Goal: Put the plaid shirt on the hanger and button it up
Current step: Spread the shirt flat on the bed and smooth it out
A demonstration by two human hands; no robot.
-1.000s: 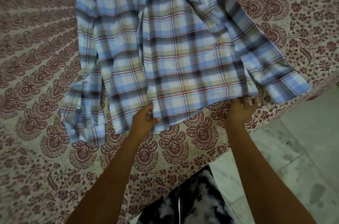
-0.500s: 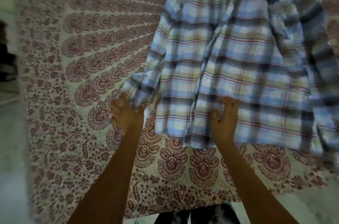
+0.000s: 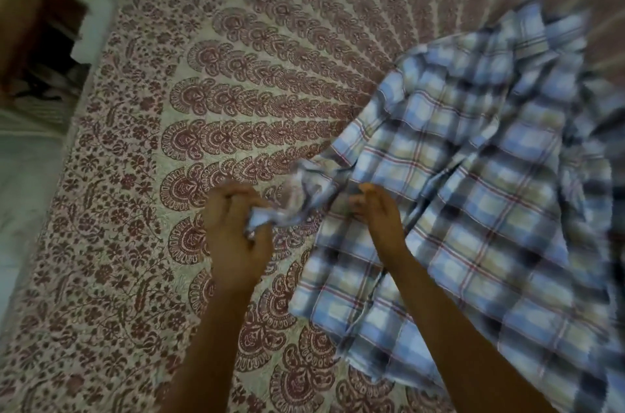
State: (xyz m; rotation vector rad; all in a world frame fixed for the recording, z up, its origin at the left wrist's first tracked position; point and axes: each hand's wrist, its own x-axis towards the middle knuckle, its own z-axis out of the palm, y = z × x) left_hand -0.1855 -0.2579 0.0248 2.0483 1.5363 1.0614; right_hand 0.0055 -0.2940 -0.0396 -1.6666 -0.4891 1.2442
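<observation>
- The plaid shirt (image 3: 473, 209) is a check of light blue, cream and white, with thin red lines and darker navy bands running through it.
- It's lying rumpled on the bed, over the right side of the maroon-and-cream printed bedspread (image 3: 203, 91). Lots of folds and creases, not spread flat at all.
- One narrow bit is pulled out to the left of the main heap into a twisted, bunched-up tail. That's what the left hand (image 3: 236, 233) has: grip closed tight, fingers and thumb wrapped round the wad, with cloth poking out of the fist on its right side.
- The right hand (image 3: 380, 216) sits on the shirt just beside that, fingers curled down into the fabric. Honestly can't tell whether its grip has actually got hold of cloth or is only pressing on it, it's too smeared there.
- Both forearms come up from the bottom edge. The right one lies across the lower part of the shirt and covers a strip of it.
- Hard to make out: the whole shirt is motion-blurred, worst toward the right, so I can't say which piece is sleeve, front or collar.
- Cut off: the shirt runs out of frame at the right edge and the bottom right corner.
- Far left there's a pale strip of floor (image 3: 23, 192) beside the bed, plus a dark brownish blur at top left I can't identify.
</observation>
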